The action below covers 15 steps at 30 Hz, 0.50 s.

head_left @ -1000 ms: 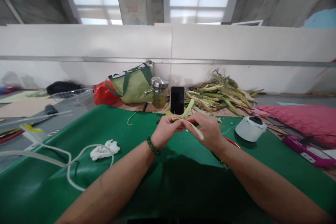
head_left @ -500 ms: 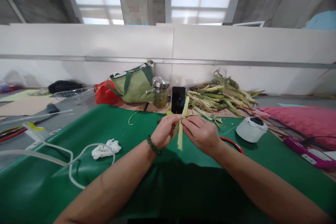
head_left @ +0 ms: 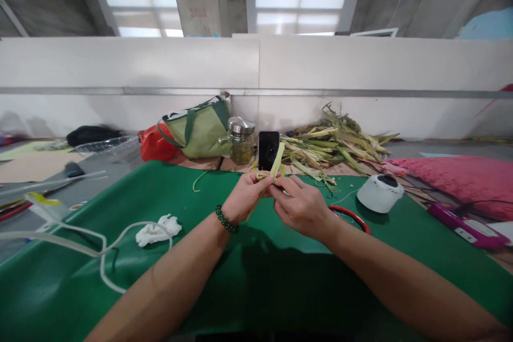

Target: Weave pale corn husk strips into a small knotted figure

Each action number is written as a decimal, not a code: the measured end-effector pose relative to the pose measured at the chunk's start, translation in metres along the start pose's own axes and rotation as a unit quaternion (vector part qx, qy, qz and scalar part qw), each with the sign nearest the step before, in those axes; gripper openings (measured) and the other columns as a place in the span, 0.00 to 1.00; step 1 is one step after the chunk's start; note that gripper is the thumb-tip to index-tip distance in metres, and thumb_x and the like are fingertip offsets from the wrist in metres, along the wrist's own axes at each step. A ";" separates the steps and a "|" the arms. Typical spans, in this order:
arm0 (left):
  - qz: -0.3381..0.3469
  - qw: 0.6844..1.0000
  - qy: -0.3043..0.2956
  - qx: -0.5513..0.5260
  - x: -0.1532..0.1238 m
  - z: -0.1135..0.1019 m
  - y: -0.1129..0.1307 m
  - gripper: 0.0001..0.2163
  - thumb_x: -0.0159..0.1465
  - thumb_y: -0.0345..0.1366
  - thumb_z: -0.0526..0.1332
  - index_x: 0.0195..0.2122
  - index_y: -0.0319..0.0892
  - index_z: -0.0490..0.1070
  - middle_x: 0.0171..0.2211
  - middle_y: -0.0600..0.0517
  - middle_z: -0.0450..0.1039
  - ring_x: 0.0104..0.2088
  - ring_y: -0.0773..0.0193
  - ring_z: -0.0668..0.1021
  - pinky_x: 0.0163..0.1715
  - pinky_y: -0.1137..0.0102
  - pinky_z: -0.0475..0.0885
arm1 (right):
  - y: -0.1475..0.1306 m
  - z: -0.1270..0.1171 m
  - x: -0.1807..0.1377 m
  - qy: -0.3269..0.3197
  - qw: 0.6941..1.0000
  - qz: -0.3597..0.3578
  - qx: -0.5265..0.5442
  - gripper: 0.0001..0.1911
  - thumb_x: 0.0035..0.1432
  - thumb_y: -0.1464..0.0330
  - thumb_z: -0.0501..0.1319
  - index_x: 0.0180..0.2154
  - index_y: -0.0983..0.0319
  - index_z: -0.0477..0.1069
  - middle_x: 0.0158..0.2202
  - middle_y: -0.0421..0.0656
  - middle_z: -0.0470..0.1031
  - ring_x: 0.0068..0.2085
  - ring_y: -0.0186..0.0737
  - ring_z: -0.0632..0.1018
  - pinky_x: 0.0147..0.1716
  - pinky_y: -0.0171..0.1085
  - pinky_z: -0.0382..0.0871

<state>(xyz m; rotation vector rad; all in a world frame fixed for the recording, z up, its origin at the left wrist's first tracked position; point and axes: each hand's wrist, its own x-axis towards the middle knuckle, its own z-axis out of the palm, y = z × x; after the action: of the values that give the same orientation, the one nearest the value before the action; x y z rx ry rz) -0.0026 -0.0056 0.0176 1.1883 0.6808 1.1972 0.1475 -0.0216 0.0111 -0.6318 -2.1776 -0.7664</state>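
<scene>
Front end of your green strip (head_left: 277,160) isn't dangling out front anymore, your left hand (head_left: 242,197) and right hand (head_left: 303,207) are both pinching it.

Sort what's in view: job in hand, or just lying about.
Likely the job:
- flat pale green leaf strip, between left hand and right hand
- heaped green and tan leaves
- perhaps round white spool

Apparently lying about:
- black rectangular phone
- clear glass mug
- crumpled white tissue

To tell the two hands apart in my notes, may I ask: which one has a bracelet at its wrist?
The left hand: a green beaded bracelet circles its wrist; the right hand has a bare wrist.
</scene>
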 end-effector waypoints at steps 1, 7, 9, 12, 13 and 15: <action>0.008 1.000 -0.001 0.012 0.000 -0.001 0.000 0.15 0.46 0.42 0.72 0.30 0.37 0.78 0.26 0.51 0.76 0.28 0.68 0.74 0.34 0.72 0.71 | 0.000 0.000 0.000 -0.005 1.000 0.005 0.011 0.12 0.58 0.74 0.53 0.37 0.66 0.74 0.34 0.49 0.75 0.36 0.42 0.74 0.35 0.40 0.72; -0.008 0.992 -0.001 0.128 0.003 -0.008 0.003 0.15 0.48 0.45 0.70 0.29 0.38 0.76 0.27 0.51 0.77 0.29 0.65 0.77 0.32 0.71 0.72 | 0.010 0.004 -0.003 0.008 0.974 0.102 0.201 0.09 0.58 0.75 0.54 0.37 0.62 0.72 0.37 0.45 0.78 0.38 0.38 0.78 0.37 0.35 0.74; -0.016 0.985 -0.029 0.171 0.003 -0.008 0.004 0.14 0.50 0.45 0.69 0.28 0.38 0.76 0.27 0.50 0.78 0.30 0.64 0.78 0.31 0.72 0.72 | 0.014 0.003 -0.003 0.019 0.957 0.143 0.251 0.08 0.59 0.74 0.54 0.38 0.62 0.72 0.34 0.43 0.78 0.32 0.34 0.78 0.33 0.32 0.74; 0.002 0.970 -0.094 0.226 0.001 -0.006 0.003 0.13 0.50 0.45 0.68 0.24 0.39 0.76 0.23 0.50 0.77 0.27 0.63 0.78 0.29 0.72 0.71 | 0.019 0.000 -0.002 0.033 0.953 0.153 0.261 0.07 0.60 0.72 0.55 0.39 0.62 0.71 0.34 0.43 0.78 0.30 0.32 0.77 0.29 0.30 0.73; 0.005 0.965 -0.111 0.236 0.000 -0.005 0.002 0.13 0.50 0.45 0.68 0.22 0.39 0.76 0.22 0.50 0.77 0.26 0.64 0.78 0.29 0.72 0.71 | 0.021 -0.003 -0.002 0.037 0.957 0.139 0.253 0.07 0.61 0.72 0.55 0.38 0.62 0.71 0.34 0.43 0.78 0.31 0.33 0.77 0.30 0.31 0.73; -0.006 0.963 -0.127 0.240 0.000 -0.005 0.001 0.13 0.50 0.46 0.69 0.23 0.39 0.76 0.22 0.49 0.77 0.25 0.63 0.78 0.29 0.71 0.72 | 0.025 -0.009 0.001 0.051 0.967 0.111 0.224 0.07 0.60 0.72 0.56 0.35 0.61 0.72 0.33 0.44 0.78 0.33 0.35 0.77 0.33 0.34 0.72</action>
<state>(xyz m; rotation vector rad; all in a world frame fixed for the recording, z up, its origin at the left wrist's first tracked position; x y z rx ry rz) -0.0073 -0.0039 0.0166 1.7045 0.8053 0.8681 0.1672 -0.0098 0.0248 -0.5718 -2.0451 -0.1716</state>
